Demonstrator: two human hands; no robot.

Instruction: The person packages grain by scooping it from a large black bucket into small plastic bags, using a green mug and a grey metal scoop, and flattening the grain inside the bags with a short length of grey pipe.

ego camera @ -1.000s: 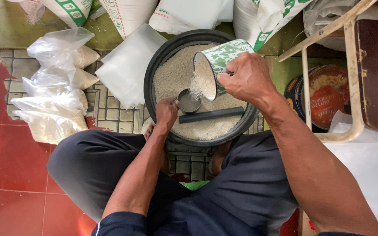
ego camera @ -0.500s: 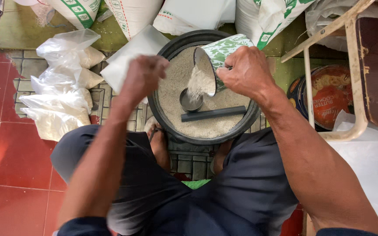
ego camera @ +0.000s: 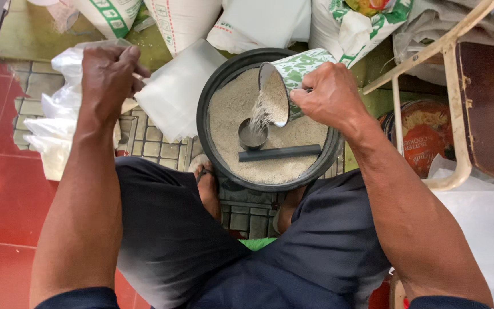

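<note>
A black round tub of rice stands on the floor between my knees. My right hand grips a green-and-white can tilted over the tub, and rice spills from its mouth. A small metal cup and a dark flat stick lie on the rice. My left hand hovers to the left over filled clear plastic bags, beside a stack of flat plastic bags. Its fingers are curled, and I see nothing in them.
Large white sacks with green print line the far side. A wooden chair frame stands at the right, with a round printed tin beneath it. White plastic lies at the lower right. Red tiles cover the left.
My left hand has left the tub and swung left and up over the plastic bags. The can in my right hand stays tilted, still spilling rice.
</note>
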